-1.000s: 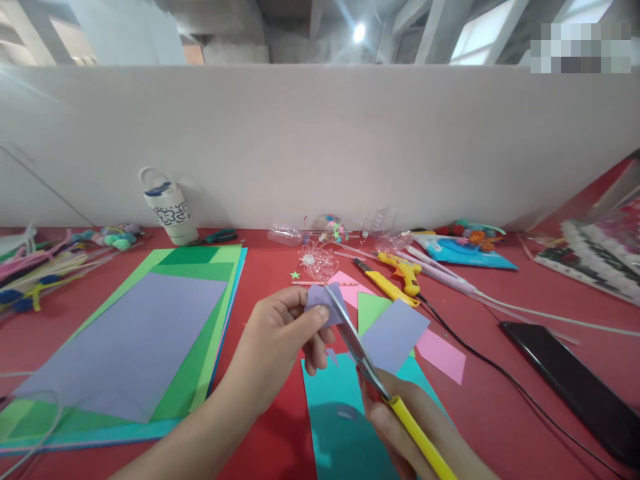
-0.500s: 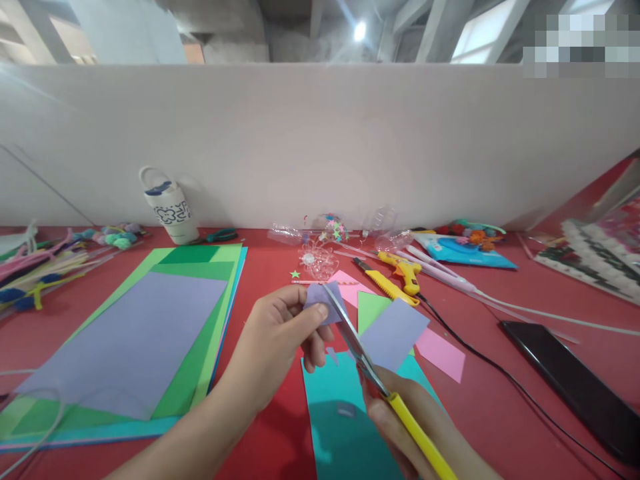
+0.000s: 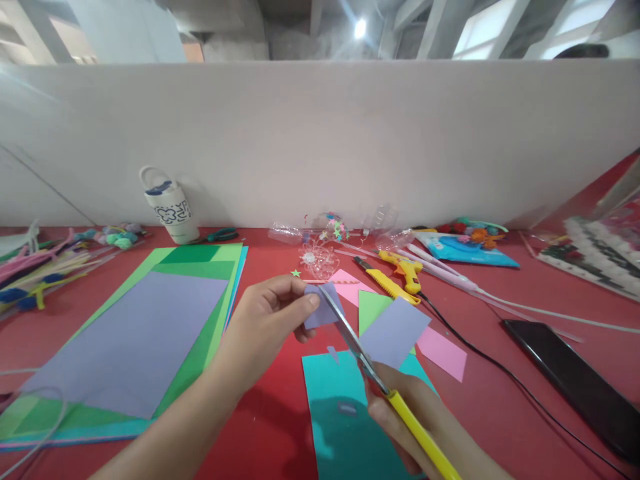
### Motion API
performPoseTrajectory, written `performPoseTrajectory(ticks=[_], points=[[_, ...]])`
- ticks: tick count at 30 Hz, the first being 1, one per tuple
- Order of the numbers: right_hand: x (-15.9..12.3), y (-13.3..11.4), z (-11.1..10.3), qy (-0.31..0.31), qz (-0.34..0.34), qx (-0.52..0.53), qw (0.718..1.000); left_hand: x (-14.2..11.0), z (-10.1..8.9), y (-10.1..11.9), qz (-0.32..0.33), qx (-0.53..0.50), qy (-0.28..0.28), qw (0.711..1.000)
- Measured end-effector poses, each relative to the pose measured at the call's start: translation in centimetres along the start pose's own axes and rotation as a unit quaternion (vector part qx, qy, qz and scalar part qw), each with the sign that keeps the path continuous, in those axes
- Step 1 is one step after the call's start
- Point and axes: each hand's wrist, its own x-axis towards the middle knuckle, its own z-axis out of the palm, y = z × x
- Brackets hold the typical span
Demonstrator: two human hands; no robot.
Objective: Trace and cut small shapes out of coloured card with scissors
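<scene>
A small piece of purple paper [image 3: 317, 315] is pinched between the thumb and fingers of my left hand [image 3: 273, 317]. My right hand [image 3: 400, 407] grips yellow-handled scissors [image 3: 356, 348], whose blades lie across the small piece, pointing up and left. Below the blades, a teal sheet [image 3: 340, 443] lies on the table with small purple scraps [image 3: 347, 409] on it. Just right of the scissors are a purple rectangle [image 3: 397, 330], a green piece [image 3: 371, 310] and pink pieces [image 3: 443, 353] of paper.
Stacked coloured sheets [image 3: 135, 340] lie at the left, with a white tumbler [image 3: 173, 210] behind. A yellow utility knife [image 3: 387, 283] and yellow glue gun [image 3: 407, 272] lie beyond my hands. A black cord [image 3: 480, 360] runs past a phone [image 3: 565, 380] at right.
My left thumb and fingers have shifted left and up on the small purple piece, showing more of it. The scissors stay across it, nearly unmoved.
</scene>
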Motion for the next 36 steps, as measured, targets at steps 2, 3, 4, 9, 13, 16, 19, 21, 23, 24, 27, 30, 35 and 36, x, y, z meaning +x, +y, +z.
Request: performPoseTrajectory(ticks=[2,3,4,9,13,16,19,21,23,24,27,30,35,36], points=[[-0.05,-0.04,0.00,0.002,0.009,0.005,1.000,-0.11,0.07,-0.01,-0.005,0.001,-0.009,1.000],[-0.07,-0.02,0.02,0.004,0.012,0.007,1.000,-0.16,0.12,-0.02,-0.008,0.001,-0.010,1.000],[-0.08,0.01,0.04,0.007,0.013,0.008,1.000,-0.19,0.16,-0.03,-0.011,-0.002,-0.010,1.000],[0.04,0.00,0.16,0.009,-0.007,0.018,1.000,-0.13,0.24,-0.14,-0.016,-0.026,-0.014,0.999],[0.23,-0.56,0.01,-0.004,-0.041,0.048,0.998,-0.18,0.35,-0.22,-0.018,-0.044,-0.028,0.998],[0.39,-0.62,-0.26,-0.020,-0.057,0.052,0.997,-0.30,0.48,-0.22,-0.015,-0.036,-0.035,0.999],[0.56,-0.13,-0.46,-0.043,-0.056,0.057,0.996,-0.40,0.60,-0.17,-0.018,-0.025,-0.037,0.999],[0.62,0.17,-0.51,-0.041,-0.052,0.060,0.996,-0.48,0.64,-0.13,-0.018,-0.024,-0.037,0.999],[0.59,0.24,-0.52,-0.034,-0.048,0.060,0.996,-0.56,0.64,-0.05,-0.017,-0.020,-0.034,0.999],[0.56,0.19,-0.52,-0.033,-0.047,0.058,0.997,-0.61,0.62,0.00,-0.018,-0.013,-0.034,0.999],[0.47,-0.03,-0.53,-0.037,-0.052,0.048,0.997,-0.71,0.53,0.20,-0.025,0.019,-0.032,0.999],[0.48,-0.08,-0.46,-0.036,-0.064,0.037,0.997,-0.72,0.44,0.31,-0.026,0.044,-0.029,0.998],[0.51,-0.12,-0.10,-0.034,-0.055,0.046,0.997,-0.68,0.34,0.24,-0.025,0.045,-0.035,0.998],[0.48,-0.21,-0.04,-0.030,-0.052,0.044,0.997,-0.68,0.34,0.21,-0.024,0.043,-0.036,0.998]])
